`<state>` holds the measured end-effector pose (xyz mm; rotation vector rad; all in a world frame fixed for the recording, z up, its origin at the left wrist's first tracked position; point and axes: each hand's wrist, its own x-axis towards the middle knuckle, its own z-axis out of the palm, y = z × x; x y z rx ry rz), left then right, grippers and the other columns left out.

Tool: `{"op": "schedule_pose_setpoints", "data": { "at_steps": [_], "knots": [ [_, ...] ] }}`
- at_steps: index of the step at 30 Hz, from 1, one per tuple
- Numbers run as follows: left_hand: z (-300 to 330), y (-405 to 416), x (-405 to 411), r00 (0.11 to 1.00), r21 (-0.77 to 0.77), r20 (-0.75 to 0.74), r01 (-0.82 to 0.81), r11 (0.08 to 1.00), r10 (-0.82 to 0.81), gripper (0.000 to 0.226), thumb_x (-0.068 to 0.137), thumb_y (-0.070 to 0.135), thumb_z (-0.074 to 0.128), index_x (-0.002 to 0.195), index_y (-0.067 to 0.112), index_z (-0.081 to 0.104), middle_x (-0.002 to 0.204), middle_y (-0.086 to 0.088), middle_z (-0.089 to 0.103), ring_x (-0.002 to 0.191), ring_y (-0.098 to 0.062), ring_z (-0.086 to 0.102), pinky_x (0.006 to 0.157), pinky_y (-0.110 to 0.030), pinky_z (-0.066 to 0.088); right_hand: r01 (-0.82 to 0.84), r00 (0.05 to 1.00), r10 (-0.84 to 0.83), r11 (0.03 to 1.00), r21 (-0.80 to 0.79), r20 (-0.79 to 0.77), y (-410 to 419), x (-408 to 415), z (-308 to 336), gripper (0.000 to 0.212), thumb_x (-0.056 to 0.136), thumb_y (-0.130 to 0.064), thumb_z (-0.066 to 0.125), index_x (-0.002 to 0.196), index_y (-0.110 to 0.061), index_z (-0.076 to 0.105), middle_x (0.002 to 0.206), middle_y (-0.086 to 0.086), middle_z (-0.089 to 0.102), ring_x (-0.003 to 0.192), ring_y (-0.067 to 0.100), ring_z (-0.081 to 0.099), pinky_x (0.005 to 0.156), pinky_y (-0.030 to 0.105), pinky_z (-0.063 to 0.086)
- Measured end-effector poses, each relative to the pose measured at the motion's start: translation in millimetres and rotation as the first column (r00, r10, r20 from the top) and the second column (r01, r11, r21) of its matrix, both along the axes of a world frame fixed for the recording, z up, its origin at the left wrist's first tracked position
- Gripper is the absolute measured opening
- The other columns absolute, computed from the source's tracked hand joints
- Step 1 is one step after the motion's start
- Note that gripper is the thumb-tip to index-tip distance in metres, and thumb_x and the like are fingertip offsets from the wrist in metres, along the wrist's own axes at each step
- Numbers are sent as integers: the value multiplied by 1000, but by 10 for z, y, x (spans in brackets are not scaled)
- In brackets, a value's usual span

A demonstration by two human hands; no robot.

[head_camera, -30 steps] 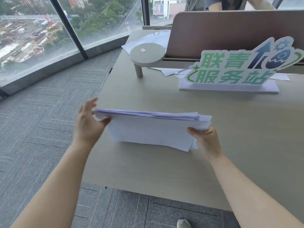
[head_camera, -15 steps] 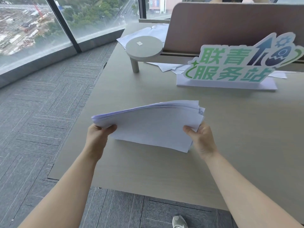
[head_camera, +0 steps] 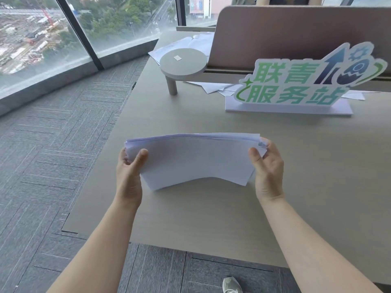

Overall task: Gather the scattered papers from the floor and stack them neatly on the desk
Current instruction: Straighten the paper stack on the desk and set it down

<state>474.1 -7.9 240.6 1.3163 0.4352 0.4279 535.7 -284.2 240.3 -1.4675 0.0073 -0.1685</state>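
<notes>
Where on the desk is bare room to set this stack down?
Both hands, left hand and right hand, hold the paper stack. The desk is bare beneath it, toward the near edge and right. Crowded at the back: round stand, green sign, loose sheets.

A high-rise office: a long table (head_camera: 296,166) with a divider panel (head_camera: 296,34) and a standing sign (head_camera: 306,83) along its far edge, grey carpet tiles (head_camera: 53,134), floor-to-ceiling windows (head_camera: 42,39) overlooking a city.

One paper stack (head_camera: 196,159), two hands, one sign (head_camera: 304,83), one shoe (head_camera: 231,285).
</notes>
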Motion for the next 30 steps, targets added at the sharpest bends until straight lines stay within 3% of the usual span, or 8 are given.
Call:
{"op": "schedule_pose_setpoints", "data": {
  "at_steps": [6,11,14,18,20,23,28,30],
  "knots": [
    [199,-46,134,979,-40,-7,-202,979,202,54,59,73,71,86,27,59,87,0,51,90,-21,44,80,-35,34,100,992,-104,993,68,66,168,118,231,33,80,-51,60,87,-19,67,85,-6,63,84,5,56,78,17,40],
    [239,-101,213,957,-38,-64,-286,958,283,16,68,39,71,70,27,59,74,5,50,77,-16,46,77,-28,34,169,985,-163,976,137,-55,265,186,264,49,92,-28,66,54,-22,35,55,-14,25,56,8,23,53,21,22],
    [240,-111,196,954,-22,-61,-296,955,294,9,69,27,61,77,24,61,76,2,56,73,-12,49,65,-20,36,221,973,-208,963,153,-97,242,241,230,39,89,-19,67,52,-23,53,54,-14,40,59,10,37,63,25,33],
    [209,-78,173,964,-7,-47,-263,965,262,14,78,36,63,87,25,63,86,0,67,89,-15,56,85,-30,36,189,982,-185,973,131,-41,188,215,171,22,81,-38,59,67,-24,68,79,-1,68,87,31,61,84,39,42],
    [192,-93,175,963,24,-53,-263,964,264,12,80,36,66,87,27,64,82,4,69,83,-10,57,86,-30,36,178,984,-174,978,105,-44,210,185,201,30,84,-46,60,70,-20,68,78,-4,69,84,20,62,82,31,42],
    [215,-129,178,960,14,-43,-278,961,278,14,77,32,67,89,25,65,81,2,68,79,-6,58,85,-26,37,217,975,-208,967,131,-84,247,204,235,23,82,-32,65,65,-16,64,65,-11,68,71,5,60,74,17,44],
    [251,-125,191,961,23,-69,-267,963,268,23,73,35,63,95,26,65,89,0,65,89,-10,56,85,-24,36,166,986,-165,974,152,-20,186,192,203,20,84,-24,51,79,-17,69,89,8,69,86,19,64,86,36,45],
    [257,-126,194,968,26,-74,-238,971,239,21,74,36,63,93,28,64,87,0,65,92,-13,55,87,-26,36,94,995,-99,988,126,28,171,166,202,25,88,-30,52,91,-13,69,98,10,69,94,17,64,90,32,45]
  ]
}}
